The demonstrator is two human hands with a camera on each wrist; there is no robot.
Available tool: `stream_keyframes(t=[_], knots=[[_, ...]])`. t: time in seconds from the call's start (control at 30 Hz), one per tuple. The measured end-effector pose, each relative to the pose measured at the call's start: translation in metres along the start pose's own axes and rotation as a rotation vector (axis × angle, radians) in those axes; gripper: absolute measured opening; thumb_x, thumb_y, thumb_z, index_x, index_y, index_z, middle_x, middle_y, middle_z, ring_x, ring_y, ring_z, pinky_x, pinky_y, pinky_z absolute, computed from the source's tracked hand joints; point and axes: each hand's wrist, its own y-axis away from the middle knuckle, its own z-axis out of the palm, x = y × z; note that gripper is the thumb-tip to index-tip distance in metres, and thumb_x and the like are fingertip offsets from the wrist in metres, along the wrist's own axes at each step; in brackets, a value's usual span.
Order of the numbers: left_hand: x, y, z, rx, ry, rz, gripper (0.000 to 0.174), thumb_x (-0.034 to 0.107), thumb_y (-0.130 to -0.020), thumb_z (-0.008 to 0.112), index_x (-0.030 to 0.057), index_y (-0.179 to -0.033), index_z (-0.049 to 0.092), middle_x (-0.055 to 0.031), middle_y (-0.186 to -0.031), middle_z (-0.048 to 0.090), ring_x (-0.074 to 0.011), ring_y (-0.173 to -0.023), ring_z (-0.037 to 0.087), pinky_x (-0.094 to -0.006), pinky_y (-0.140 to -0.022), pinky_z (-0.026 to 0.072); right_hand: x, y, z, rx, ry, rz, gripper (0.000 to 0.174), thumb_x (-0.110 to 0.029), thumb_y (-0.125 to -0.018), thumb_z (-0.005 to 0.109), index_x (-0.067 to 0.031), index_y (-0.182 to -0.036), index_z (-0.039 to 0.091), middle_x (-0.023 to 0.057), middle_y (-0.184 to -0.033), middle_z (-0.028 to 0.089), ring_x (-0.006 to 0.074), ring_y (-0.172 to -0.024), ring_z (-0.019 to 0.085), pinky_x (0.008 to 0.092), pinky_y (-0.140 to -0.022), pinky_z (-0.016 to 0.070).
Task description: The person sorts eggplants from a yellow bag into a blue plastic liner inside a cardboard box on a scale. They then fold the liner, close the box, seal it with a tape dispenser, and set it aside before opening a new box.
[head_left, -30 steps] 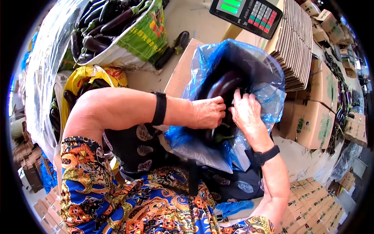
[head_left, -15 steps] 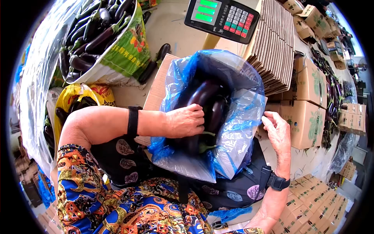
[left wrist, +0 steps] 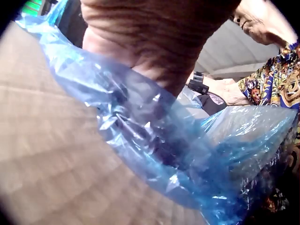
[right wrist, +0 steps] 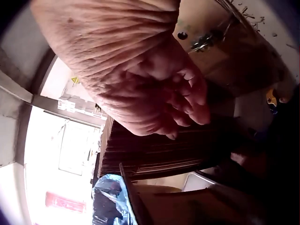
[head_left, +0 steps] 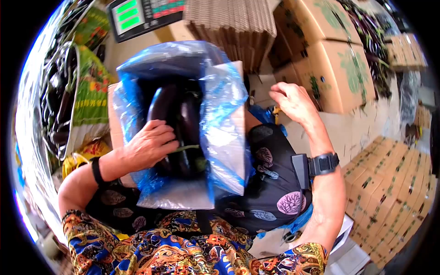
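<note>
Dark purple eggplants (head_left: pixel 188 114) lie in a cardboard box (head_left: pixel 114 110) lined with a blue plastic bag (head_left: pixel 224 123), between the person's legs. My left hand (head_left: pixel 153 142) is over the near-left eggplants with bent fingers, its fingertips right by a green stem (head_left: pixel 188 147); whether it grips that eggplant I cannot tell. In the left wrist view, the bag's blue film (left wrist: pixel 136 126) covers part of that hand. To the right of the box, my right hand (head_left: pixel 295 103) is raised and holds nothing. Its fingers hang loosely curled in the right wrist view.
Behind the box stand a scale display (head_left: pixel 128 16) and a stack of flattened cardboard (head_left: pixel 233 25). Closed cartons (head_left: pixel 339 73) are to the right, more cartons (head_left: pixel 389 192) at lower right. A green printed sack (head_left: pixel 91 91) with eggplants stands at left.
The right hand has come out of the box and moved right, off the bag's edge. The left hand stays over the eggplants. The head view has turned to the right.
</note>
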Motion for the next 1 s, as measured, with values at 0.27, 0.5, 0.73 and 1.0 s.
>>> stream_keyframes(t=[0.27, 0.5, 0.73, 1.0], knots=[[0.007, -0.009, -0.01, -0.161, 0.01, -0.086, 0.05, 0.012, -0.068, 0.076, 0.0046, -0.115, 0.063, -0.0122, -0.115, 0.061, -0.0315, -0.117, 0.053, -0.0503, -0.106, 0.0343, 0.044, -0.015, 0.01, -0.037, -0.078, 0.03, 0.035, -0.026, -0.091, 0.063, 0.0019, -0.112, 0.067, 0.0211, -0.098, 0.07, 0.0302, -0.088, 0.067, 0.0395, -0.083, 0.0527], [0.006, -0.012, -0.014, -0.177, 0.036, -0.117, 0.039, 0.011, -0.074, 0.069, 0.0035, -0.111, 0.064, -0.0127, -0.11, 0.061, -0.0306, -0.115, 0.055, -0.048, -0.106, 0.0344, 0.058, -0.026, 0.025, -0.131, -0.062, -0.075, 0.033, -0.025, -0.09, 0.065, 0.0002, -0.11, 0.067, 0.0232, -0.102, 0.069, 0.0362, -0.098, 0.065, 0.0432, -0.087, 0.051], [0.0, -0.007, 0.0, -0.1, 0.05, -0.053, 0.044, 0.02, -0.076, 0.072, 0.0062, -0.117, 0.063, -0.0117, -0.115, 0.061, -0.0302, -0.116, 0.054, -0.0487, -0.101, 0.0389, 0.033, -0.028, 0.02, -0.188, -0.204, -0.066, 0.031, -0.024, -0.088, 0.067, 0.0016, -0.105, 0.066, 0.0269, -0.091, 0.066, 0.0414, -0.089, 0.066, 0.0434, -0.078, 0.0519], [-0.026, 0.006, -0.051, 0.496, 0.144, -0.292, 0.043, 0.013, -0.078, 0.077, 0.0038, -0.118, 0.063, -0.0137, -0.118, 0.061, -0.0333, -0.109, 0.059, -0.044, -0.093, 0.0487, -0.032, -0.032, -0.001, -0.26, -0.346, 0.059, 0.045, -0.032, -0.095, 0.061, 0.0031, -0.124, 0.062, 0.0165, -0.105, 0.071, 0.022, -0.093, 0.068, 0.0334, -0.084, 0.0517]])
